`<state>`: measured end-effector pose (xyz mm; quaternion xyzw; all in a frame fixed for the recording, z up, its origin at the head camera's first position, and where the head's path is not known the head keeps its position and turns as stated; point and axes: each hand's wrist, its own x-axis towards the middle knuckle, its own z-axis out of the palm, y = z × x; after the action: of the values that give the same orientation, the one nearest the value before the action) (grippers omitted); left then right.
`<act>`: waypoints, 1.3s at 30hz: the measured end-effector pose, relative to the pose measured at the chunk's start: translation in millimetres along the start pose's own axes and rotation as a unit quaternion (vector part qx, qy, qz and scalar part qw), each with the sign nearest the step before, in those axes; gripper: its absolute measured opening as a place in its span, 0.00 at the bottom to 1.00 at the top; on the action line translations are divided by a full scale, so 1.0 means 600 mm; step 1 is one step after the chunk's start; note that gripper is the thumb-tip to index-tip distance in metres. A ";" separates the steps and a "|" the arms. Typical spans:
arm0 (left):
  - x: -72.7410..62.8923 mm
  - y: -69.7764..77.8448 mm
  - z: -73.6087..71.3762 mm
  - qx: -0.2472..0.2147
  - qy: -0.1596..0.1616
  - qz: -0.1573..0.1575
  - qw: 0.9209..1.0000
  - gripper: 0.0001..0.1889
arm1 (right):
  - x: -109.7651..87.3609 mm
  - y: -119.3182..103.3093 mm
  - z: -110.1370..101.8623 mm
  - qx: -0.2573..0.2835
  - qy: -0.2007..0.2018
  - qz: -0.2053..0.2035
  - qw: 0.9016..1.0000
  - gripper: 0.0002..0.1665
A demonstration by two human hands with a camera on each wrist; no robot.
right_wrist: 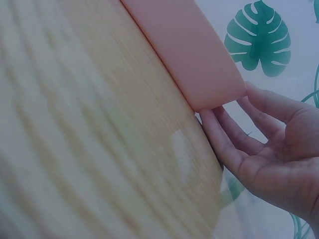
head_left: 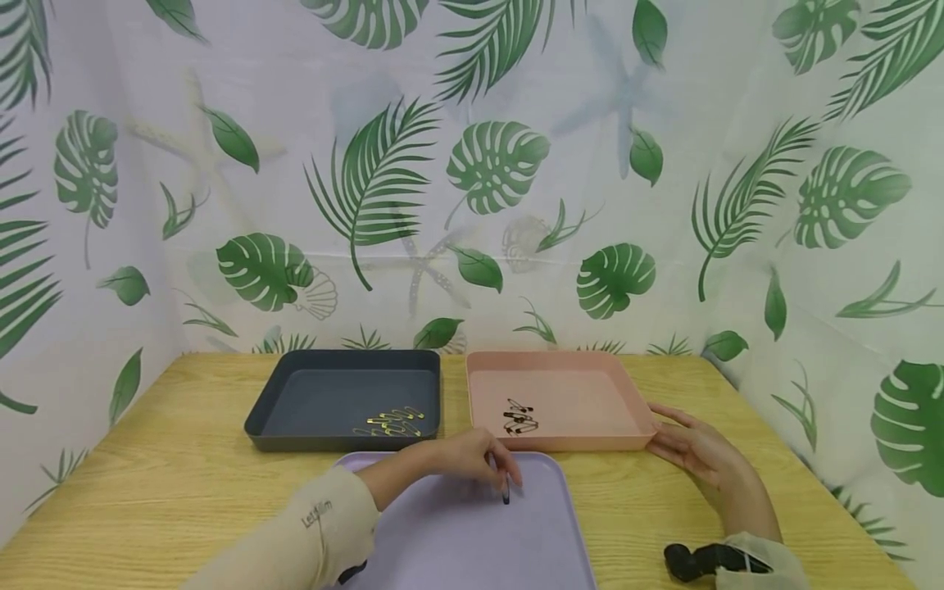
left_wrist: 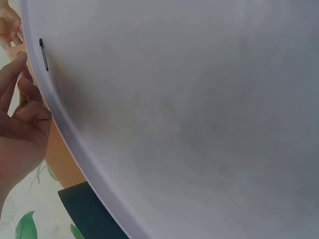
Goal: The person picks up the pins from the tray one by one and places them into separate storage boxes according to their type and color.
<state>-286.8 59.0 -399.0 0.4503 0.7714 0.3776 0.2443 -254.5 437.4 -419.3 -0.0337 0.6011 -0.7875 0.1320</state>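
My left hand (head_left: 479, 459) reaches over the far part of a lavender tray (head_left: 472, 541), fingers bent downward. A small black safety pin (head_left: 506, 492) is just below its fingertips; in the left wrist view the pin (left_wrist: 43, 55) lies near the tray's rim, apart from the fingers. At the pink tray's (head_left: 560, 443) near right corner, my right hand (head_left: 693, 451) holds the wall, with digits at the rim and the bottom edge in the right wrist view. Several black safety pins (head_left: 520, 422) lie inside the pink tray.
A dark grey tray (head_left: 332, 393) stands left of the pink one, with several gold-coloured safety pins (head_left: 394, 422) in its near right part. Both sit at the back of the wooden table (head_left: 147, 492), before a leaf-patterned curtain (head_left: 472, 205).
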 end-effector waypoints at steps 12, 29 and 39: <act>-0.005 -0.007 0.014 0.001 0.001 -0.025 1.000 0.07 | -0.003 -0.001 0.004 -0.008 0.020 0.008 1.000 0.23; -0.002 -0.003 0.017 0.109 0.040 -0.013 0.993 0.03 | -0.002 0.001 0.003 -0.005 0.023 0.005 1.000 0.20; -0.009 -0.008 0.013 0.120 0.048 -0.005 0.992 0.04 | -0.001 0.002 0.003 -0.007 0.017 0.000 1.000 0.19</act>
<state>-281.4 55.5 -407.3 0.4535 0.8242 0.3027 0.1530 -253.4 435.5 -419.8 -0.0209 0.6090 -0.7835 0.1218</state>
